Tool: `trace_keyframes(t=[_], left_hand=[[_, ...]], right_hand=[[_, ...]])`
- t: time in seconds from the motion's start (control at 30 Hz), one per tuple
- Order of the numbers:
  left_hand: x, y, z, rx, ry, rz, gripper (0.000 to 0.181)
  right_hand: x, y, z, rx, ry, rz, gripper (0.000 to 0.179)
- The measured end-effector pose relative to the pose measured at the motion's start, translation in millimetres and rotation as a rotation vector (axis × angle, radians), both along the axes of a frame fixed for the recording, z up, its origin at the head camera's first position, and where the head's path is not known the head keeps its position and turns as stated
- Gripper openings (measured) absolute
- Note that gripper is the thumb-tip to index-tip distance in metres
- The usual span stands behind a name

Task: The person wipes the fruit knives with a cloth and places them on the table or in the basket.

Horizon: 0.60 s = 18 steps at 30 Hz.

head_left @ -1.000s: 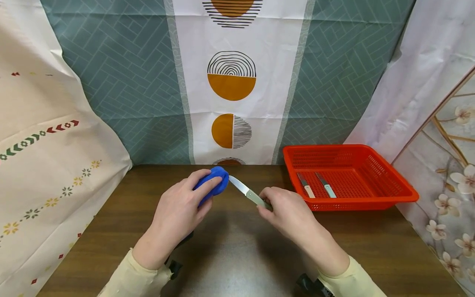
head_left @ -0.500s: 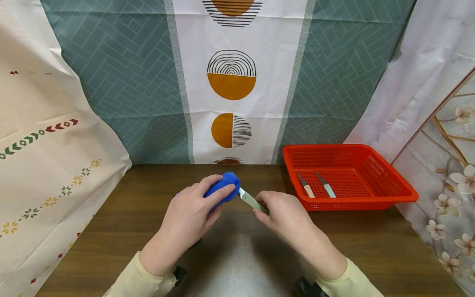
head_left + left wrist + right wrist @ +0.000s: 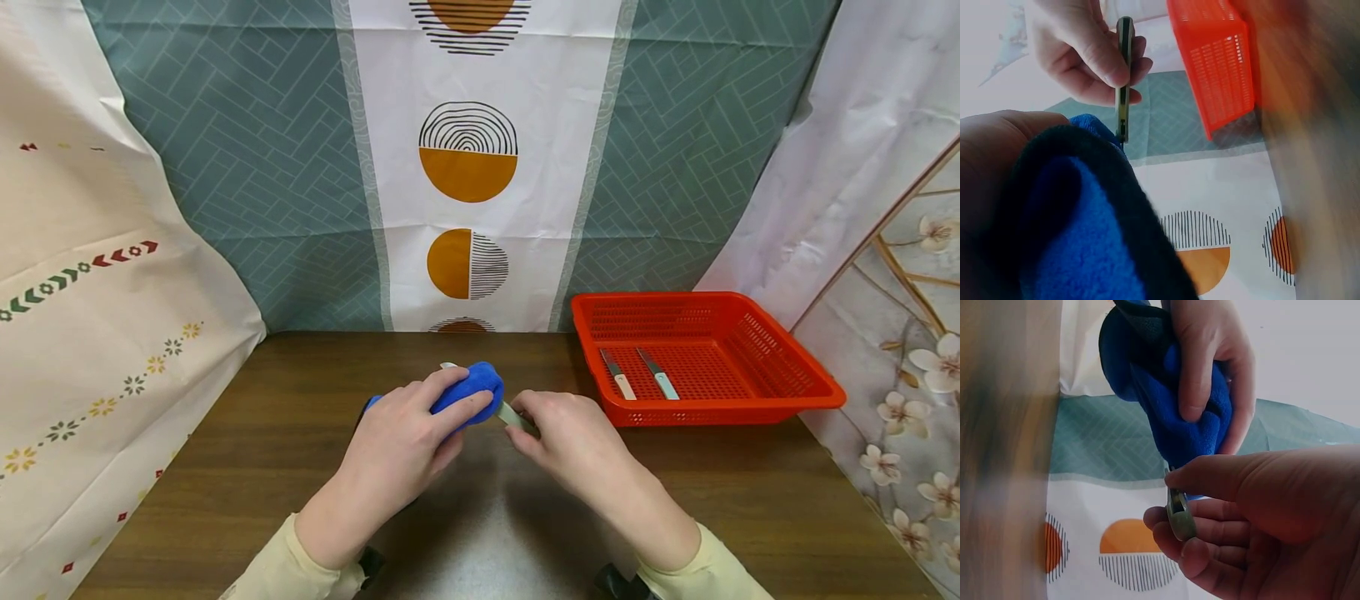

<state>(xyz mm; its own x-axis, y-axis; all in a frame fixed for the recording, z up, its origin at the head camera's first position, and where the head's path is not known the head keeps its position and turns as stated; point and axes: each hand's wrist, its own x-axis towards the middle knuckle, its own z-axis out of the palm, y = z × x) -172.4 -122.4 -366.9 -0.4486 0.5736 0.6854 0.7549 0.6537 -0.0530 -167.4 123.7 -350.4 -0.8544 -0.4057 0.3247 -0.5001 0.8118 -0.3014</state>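
Note:
My left hand (image 3: pixel 401 437) grips a folded blue cloth (image 3: pixel 480 390) around the blade of a folding knife. Only a bit of the blade (image 3: pixel 447 365) shows past the cloth at upper left; the rest is hidden. With thumb and fingers my right hand (image 3: pixel 573 425) holds the knife's pale green handle (image 3: pixel 516 418), just right of the cloth. In the right wrist view the thumb presses the handle (image 3: pixel 1182 522) near where it meets the cloth (image 3: pixel 1172 419). Seen from the left wrist, the handle (image 3: pixel 1124 75) stands upright between the right hand's thumb and fingers.
A red plastic basket (image 3: pixel 738 412) stands at the right on the brown wooden table (image 3: pixel 247 467). In it lie two open folding knives, one with a cream handle (image 3: pixel 625 387) and one with a pale blue handle (image 3: pixel 666 386). Patterned cloths hang behind and at both sides.
The left hand has moved right and slightly down, sliding the blue cloth along the blade to the handle. The right hand has shifted slightly down, still holding the knife.

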Motion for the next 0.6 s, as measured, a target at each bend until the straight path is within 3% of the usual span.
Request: trace_keyframes(t=[0.6], left_hand=[[-2.6,-3.1,0.8,-0.001,-0.009,0.028,0.050]], right_hand=[[1.9,0.1,-1.1,-0.014,0.053,0.033,0.018]])
